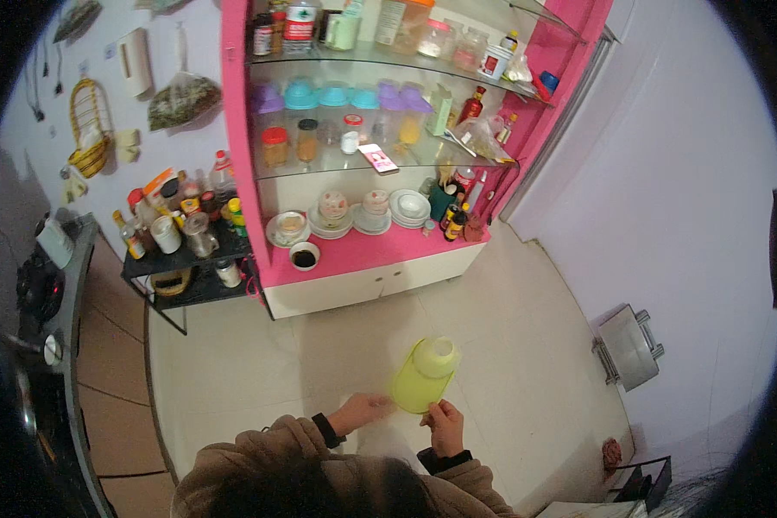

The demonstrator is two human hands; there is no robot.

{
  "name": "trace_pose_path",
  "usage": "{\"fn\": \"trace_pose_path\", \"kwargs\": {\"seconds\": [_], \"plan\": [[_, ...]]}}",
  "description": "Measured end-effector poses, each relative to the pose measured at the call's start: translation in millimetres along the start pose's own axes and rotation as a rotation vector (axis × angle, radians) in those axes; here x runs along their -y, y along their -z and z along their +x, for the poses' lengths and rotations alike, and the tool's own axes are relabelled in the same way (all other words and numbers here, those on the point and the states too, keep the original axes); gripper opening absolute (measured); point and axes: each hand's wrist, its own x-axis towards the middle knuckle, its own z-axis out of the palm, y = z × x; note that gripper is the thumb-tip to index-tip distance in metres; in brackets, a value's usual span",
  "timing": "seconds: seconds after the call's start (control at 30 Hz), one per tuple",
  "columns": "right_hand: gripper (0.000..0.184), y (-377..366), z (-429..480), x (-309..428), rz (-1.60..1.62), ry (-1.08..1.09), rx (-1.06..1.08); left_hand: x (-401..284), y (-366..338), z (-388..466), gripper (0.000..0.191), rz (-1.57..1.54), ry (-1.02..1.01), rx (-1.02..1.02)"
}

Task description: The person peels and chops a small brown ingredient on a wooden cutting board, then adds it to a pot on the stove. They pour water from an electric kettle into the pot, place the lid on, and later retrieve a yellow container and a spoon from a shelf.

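A yellow-green plastic tray [419, 388] with a rounded near end is held out in front of me, above the floor. At its far end sits a pale translucent bowl-shaped piece [436, 356], apparently upside down. My right hand [445, 427] pinches the tray's near right edge between thumb and fingers. On the other side, my left hand [362, 413] reaches its fingertips to the tray's near left edge. Those fingers are blurred, and I cannot tell whether they grip the edge or only come close to it.
Ahead stands a pink-framed cabinet [236, 97] with glass shelves of jars and a phone [379, 158]. Stacked dishes [409, 208] and a bowl of dark liquid [305, 256] rest below. A black rack [188, 256] and counter [81, 278] stand left; a metal appliance [628, 348] is right.
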Motion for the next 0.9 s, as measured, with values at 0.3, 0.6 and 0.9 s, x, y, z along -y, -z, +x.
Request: {"fn": "trace_pose_path", "kwargs": {"seconds": [0.3,0.6,0.9], "plan": [[0.012,51,203,70,0.073,0.010,0.088,-61,23,187,0.038,-0.057,-0.034,-0.093],[0.011,55,382,138,-0.130,-0.078,0.349,-95,47,253,0.035,-0.410,0.097,-0.464],[0.013,-16,411,113,-0.103,-0.219,0.638,-83,86,208,0.035,-0.618,-0.006,-0.854]]}}
